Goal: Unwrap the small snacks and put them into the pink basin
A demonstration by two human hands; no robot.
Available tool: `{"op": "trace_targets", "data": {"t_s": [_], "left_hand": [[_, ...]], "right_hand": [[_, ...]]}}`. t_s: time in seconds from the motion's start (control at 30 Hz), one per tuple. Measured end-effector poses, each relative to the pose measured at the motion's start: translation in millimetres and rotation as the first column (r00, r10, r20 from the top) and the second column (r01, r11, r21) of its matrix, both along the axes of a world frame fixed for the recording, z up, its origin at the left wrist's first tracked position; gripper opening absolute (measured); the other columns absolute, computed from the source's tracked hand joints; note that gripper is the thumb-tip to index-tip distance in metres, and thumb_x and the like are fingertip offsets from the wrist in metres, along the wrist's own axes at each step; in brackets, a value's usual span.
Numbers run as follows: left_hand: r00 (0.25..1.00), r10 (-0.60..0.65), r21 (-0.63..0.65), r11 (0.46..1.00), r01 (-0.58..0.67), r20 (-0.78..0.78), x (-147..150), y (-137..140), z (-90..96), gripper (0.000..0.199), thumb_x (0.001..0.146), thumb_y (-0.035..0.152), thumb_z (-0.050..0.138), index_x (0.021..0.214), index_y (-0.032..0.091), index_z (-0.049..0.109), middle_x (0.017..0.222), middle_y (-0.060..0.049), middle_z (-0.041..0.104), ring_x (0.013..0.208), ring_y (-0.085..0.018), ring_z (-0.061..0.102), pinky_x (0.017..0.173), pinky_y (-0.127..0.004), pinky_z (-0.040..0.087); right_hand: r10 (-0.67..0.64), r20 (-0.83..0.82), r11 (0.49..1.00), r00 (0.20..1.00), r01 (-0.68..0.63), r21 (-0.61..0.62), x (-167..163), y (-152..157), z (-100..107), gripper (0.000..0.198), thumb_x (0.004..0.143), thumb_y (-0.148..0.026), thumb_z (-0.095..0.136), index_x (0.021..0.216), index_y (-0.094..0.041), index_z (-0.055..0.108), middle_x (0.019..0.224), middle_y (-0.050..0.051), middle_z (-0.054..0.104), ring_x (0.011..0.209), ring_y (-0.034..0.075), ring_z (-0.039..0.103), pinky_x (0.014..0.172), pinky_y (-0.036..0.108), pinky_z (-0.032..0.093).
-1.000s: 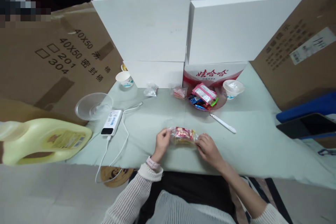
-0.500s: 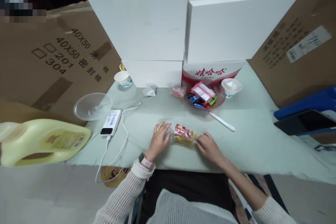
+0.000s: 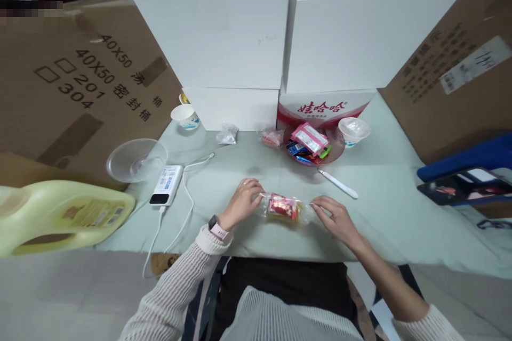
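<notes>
A clear plastic bag [image 3: 285, 210] with red and yellow wrapped snacks inside is stretched between my two hands near the table's front edge. My left hand [image 3: 245, 201] pinches its left edge, fingers closed. At the other end, my right hand [image 3: 334, 218] grips the right edge between thumb and fingers. Just beyond my right hand lies a white-handled knife [image 3: 339, 183]. Behind the bag stands a pinkish clear bowl [image 3: 335, 154] heaped with colourful packets [image 3: 310, 140].
White paper cups [image 3: 185, 116] [image 3: 353, 132] stand on both sides, and small plastic packets [image 3: 227, 134] lie along white boxes [image 3: 232, 109]. On the left are a power bank [image 3: 166, 185] with its cable, a clear lid-like dish [image 3: 137, 161] and a yellow jug [image 3: 68, 216]. A phone [image 3: 466, 186] rests right.
My right hand has moved right and now holds the bag's right edge, pulling the bag wider. The left hand keeps its edge. The phone screen has lit up.
</notes>
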State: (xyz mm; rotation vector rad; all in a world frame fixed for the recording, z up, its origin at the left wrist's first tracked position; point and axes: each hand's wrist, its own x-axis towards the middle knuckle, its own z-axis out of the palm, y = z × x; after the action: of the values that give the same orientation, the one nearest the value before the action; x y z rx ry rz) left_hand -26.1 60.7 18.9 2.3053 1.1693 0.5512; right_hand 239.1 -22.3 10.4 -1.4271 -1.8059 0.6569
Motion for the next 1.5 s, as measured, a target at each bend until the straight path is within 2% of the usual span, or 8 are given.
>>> {"op": "trace_targets", "data": {"t_s": [0.23, 0.4, 0.53, 0.67, 0.8, 0.93, 1.3, 1.5], "left_hand": [[0.959, 0.242, -0.202, 0.957, -0.210, 0.148, 9.6, 22.0, 5.7, 0.020, 0.083, 0.028, 0.050, 0.075, 0.016, 0.064, 0.073, -0.002, 0.066, 0.073, -0.016, 0.062, 0.071, -0.027, 0.049], [0.921, 0.364, -0.070, 0.931, -0.358, 0.140, 16.0, 39.2, -3.2, 0.027, 0.076, 0.014, 0.055, 0.102, 0.014, 0.060, 0.107, -0.010, 0.061, 0.105, -0.023, 0.054, 0.095, -0.040, 0.040], [0.992, 0.039, 0.162, 0.985, -0.059, 0.124, 12.4, -0.2, 3.9, 0.025, 0.085, 0.013, 0.043, 0.105, 0.019, 0.056, 0.105, -0.007, 0.060, 0.107, -0.019, 0.053, 0.096, -0.038, 0.041], [0.990, -0.106, 0.062, 0.992, 0.113, -0.096, 9.1, -41.2, -11.1, 0.045, 0.084, 0.022, 0.050, 0.127, 0.018, 0.040, 0.127, -0.013, 0.049, 0.118, -0.024, 0.048, 0.094, -0.040, 0.044], [0.961, -0.124, -0.035, 0.992, 0.119, -0.248, -6.3, -57.0, -41.0, 0.090, 0.069, 0.039, 0.068, 0.139, 0.014, 0.018, 0.140, -0.020, 0.034, 0.130, -0.034, 0.032, 0.102, -0.051, 0.034], [0.930, -0.124, -0.075, 0.992, 0.105, -0.347, -22.4, -63.6, -48.6, 0.102, 0.063, 0.046, 0.071, 0.141, 0.014, 0.014, 0.145, -0.021, 0.025, 0.136, -0.036, 0.017, 0.106, -0.055, 0.022], [0.899, -0.084, -0.108, 0.993, 0.041, -0.429, -11.4, -61.6, -40.1, 0.098, 0.068, 0.049, 0.065, 0.142, 0.012, 0.013, 0.144, -0.021, 0.028, 0.135, -0.034, 0.022, 0.106, -0.060, 0.014], [0.878, -0.086, -0.122, 0.992, 0.032, -0.471, -17.7, -66.6, -45.0, 0.096, 0.067, 0.050, 0.065, 0.142, 0.012, 0.016, 0.147, -0.020, 0.020, 0.137, -0.033, 0.014, 0.105, -0.061, 0.012]], "right_hand": [[-0.157, 0.089, 0.979, 0.984, 0.167, -0.120, 10.8, 35.0, 3.6, 0.029, 0.086, -0.036, 0.040, 0.086, -0.018, 0.063, 0.070, 0.004, 0.064, 0.060, 0.017, 0.060, 0.059, 0.028, 0.048], [-0.267, 0.341, 0.964, 0.901, 0.255, 0.082, 5.6, 65.8, -3.0, 0.026, 0.081, -0.025, 0.045, 0.098, -0.014, 0.061, 0.096, 0.014, 0.064, 0.092, 0.027, 0.059, 0.081, 0.042, 0.047], [-0.139, 0.268, 0.955, 0.953, 0.058, 0.291, -16.0, 35.0, 4.0, 0.026, 0.085, -0.017, 0.041, 0.104, -0.019, 0.058, 0.100, 0.011, 0.062, 0.099, 0.024, 0.056, 0.087, 0.043, 0.045], [0.198, 0.279, 0.972, 0.940, -0.225, 0.067, -37.2, 9.6, -10.2, 0.032, 0.084, -0.020, 0.048, 0.116, -0.020, 0.051, 0.111, 0.012, 0.058, 0.104, 0.023, 0.055, 0.087, 0.042, 0.048], [0.282, 0.377, 0.951, 0.882, -0.206, -0.229, -28.4, 8.7, -39.4, 0.079, 0.068, -0.025, 0.068, 0.137, -0.018, 0.029, 0.138, 0.019, 0.035, 0.128, 0.033, 0.035, 0.099, 0.049, 0.038], [0.311, 0.415, 0.931, 0.855, -0.185, -0.316, -16.6, 9.3, -38.4, 0.098, 0.063, -0.025, 0.071, 0.142, -0.019, 0.015, 0.144, 0.020, 0.024, 0.133, 0.034, 0.024, 0.103, 0.049, 0.032], [0.301, 0.576, 0.953, 0.760, -0.216, -0.214, -81.9, 28.1, -9.6, 0.075, 0.066, -0.025, 0.071, 0.130, -0.008, 0.036, 0.113, 0.017, 0.056, 0.107, 0.028, 0.050, 0.092, 0.042, 0.039], [0.265, 0.690, 0.963, 0.674, -0.217, -0.158, -82.5, 16.4, -7.0, 0.020, 0.073, -0.012, 0.058, 0.093, -0.011, 0.056, 0.093, 0.012, 0.058, 0.090, 0.025, 0.053, 0.081, 0.035, 0.041]]}}
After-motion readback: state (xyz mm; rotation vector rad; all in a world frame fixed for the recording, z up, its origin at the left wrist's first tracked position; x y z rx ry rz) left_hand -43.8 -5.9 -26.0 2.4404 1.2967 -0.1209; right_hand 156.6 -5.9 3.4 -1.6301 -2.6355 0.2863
